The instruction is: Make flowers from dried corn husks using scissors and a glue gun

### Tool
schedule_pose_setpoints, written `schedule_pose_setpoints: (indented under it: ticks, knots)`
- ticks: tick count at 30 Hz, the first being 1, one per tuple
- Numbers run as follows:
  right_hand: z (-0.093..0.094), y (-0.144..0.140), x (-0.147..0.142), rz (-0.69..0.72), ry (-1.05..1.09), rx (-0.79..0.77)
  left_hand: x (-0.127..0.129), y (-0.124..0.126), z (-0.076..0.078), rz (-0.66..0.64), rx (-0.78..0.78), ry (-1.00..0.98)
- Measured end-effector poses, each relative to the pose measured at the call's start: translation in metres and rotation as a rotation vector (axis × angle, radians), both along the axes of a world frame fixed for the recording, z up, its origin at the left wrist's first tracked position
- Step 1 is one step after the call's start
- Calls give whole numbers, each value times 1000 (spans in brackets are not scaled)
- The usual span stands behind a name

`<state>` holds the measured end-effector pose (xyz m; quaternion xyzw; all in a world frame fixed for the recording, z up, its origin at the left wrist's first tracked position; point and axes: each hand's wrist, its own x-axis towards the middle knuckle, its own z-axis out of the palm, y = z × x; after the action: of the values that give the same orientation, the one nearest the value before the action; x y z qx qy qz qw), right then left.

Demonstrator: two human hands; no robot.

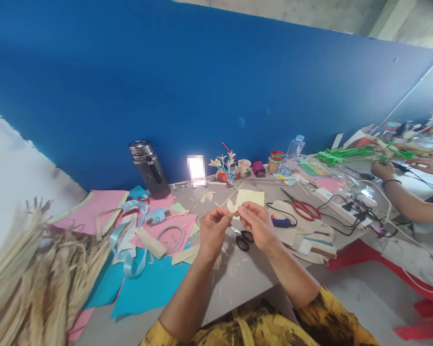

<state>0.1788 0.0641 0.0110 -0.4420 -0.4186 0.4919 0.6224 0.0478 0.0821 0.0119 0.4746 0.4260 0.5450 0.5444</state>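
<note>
Between my two hands is a small pale flower-like piece, apparently of dried corn husk. My left hand pinches it from the left with thumb and forefinger. From the other side my right hand has its fingertips closed on it too. Small black-handled scissors lie on the table just below, between my wrists. Behind the hands rests a pale yellow paper square. Farther back, finished-looking husk flowers on blue stems stand in a small red holder.
Dried husks heap up at the left, beside blue paper and a roll of tape. A dark thermos stands against the blue wall. Red-handled scissors and a power strip lie right. Another person's arm reaches in.
</note>
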Motion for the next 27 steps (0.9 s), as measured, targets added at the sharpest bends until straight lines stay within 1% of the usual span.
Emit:
schedule_pose_setpoints:
  ticks: [3,7,9,11,14,16,18,22,27]
  knots:
    - [-2,2,0,-75,-70,28,1,-1,0,22,6,36]
    - [-4,1,-1,-172,-244,92,3,-3,1,67,5,51]
    - [-5,-1,-2,-218,-318,115,4,-3,-1,74,-10,25]
    - [-6,-3,-4,-253,-350,133,6,-3,-5,55,-37,-34]
    - [-8,-4,-5,-275,-358,140,10,-3,-10,25,-94,-152]
    - [-10,-4,-6,-283,-371,143,11,-4,-11,39,-116,-192]
    - [-11,-3,-6,-284,-395,152,13,-5,-10,73,-103,-172]
    - [-12,-2,-7,-275,-412,166,13,-7,-7,149,-36,-64]
    - [-5,-4,-8,-234,-238,151,13,-7,-9,209,-24,-1]
